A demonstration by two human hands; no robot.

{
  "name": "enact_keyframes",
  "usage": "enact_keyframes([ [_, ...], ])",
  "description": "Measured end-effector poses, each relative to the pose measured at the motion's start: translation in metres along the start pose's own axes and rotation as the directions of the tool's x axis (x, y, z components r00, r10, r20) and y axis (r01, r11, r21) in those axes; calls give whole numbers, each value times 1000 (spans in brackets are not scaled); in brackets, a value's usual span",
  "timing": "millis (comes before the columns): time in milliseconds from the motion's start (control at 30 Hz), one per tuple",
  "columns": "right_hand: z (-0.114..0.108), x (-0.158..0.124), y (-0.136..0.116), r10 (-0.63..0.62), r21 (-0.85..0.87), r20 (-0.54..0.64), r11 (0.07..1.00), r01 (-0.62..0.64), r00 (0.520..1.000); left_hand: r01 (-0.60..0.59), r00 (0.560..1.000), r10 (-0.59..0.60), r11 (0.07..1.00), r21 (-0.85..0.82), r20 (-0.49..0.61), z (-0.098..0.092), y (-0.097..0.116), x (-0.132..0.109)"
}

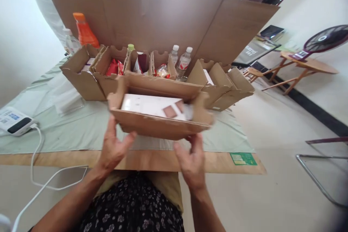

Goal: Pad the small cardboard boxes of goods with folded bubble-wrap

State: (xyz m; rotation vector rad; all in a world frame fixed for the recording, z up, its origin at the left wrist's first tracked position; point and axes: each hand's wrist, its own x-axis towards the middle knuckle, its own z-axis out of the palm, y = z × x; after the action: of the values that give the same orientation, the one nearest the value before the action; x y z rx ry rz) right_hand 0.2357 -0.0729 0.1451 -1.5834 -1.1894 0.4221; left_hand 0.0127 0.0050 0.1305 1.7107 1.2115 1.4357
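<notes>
A broad, creased brown cardboard panel (163, 18) stands behind a wrinkled pale-green cloth (89, 134). Over the cloth's front part, before a row of notched brown cardboard bins (100, 87), is an open brown rectangular cardboard box (160, 130) with ragged cut edges, supported at its 2 lower ends by the left hand (115, 148) and right hand (191, 161), half-curled with thumbs spread; some fingertips seem hidden beneath. Inside lies a smooth white carton (146, 105) with brown squares.
</notes>
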Motion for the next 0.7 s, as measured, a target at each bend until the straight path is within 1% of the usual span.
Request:
enact_keyframes([
  [67,24,-2,-1,14,36,148,999,-19,989,57,997,-53,997,52,-63,-21,-15,-3],
  [100,31,1,-1,22,43,184,999,-30,983,82,995,-77,994,67,-70,-27,-21,-3],
  [133,34,4,1,35,43,194,998,-44,980,103,993,-98,992,71,-64,-28,-25,-4],
  [167,33,7,6,52,36,182,998,-60,982,119,992,-116,991,64,-48,-24,-29,-6],
  [233,19,10,20,94,7,122,995,-96,988,152,988,-152,988,37,3,-5,-33,-14],
  [333,-12,-1,50,121,-64,-28,990,-122,992,171,978,-170,985,1,120,36,-35,-26],
  [400,-26,-20,68,100,-111,-154,987,-117,983,145,969,-135,989,-32,207,62,-36,-27],
  [467,-33,-44,84,62,-144,-257,984,-102,964,111,958,-93,993,-49,271,84,-39,-20],
  [500,-34,-57,91,42,-156,-291,984,-91,956,94,952,-78,995,-41,295,94,-41,-13],
  [600,-40,-85,111,8,-159,-351,985,-68,936,40,942,-50,999,37,333,115,-48,7],
  [633,-45,-88,118,17,-151,-364,986,-77,931,27,943,-48,997,68,331,119,-50,11],
  [700,-58,-82,129,77,-110,-358,986,-124,930,22,948,-54,994,104,314,125,-52,9],
])
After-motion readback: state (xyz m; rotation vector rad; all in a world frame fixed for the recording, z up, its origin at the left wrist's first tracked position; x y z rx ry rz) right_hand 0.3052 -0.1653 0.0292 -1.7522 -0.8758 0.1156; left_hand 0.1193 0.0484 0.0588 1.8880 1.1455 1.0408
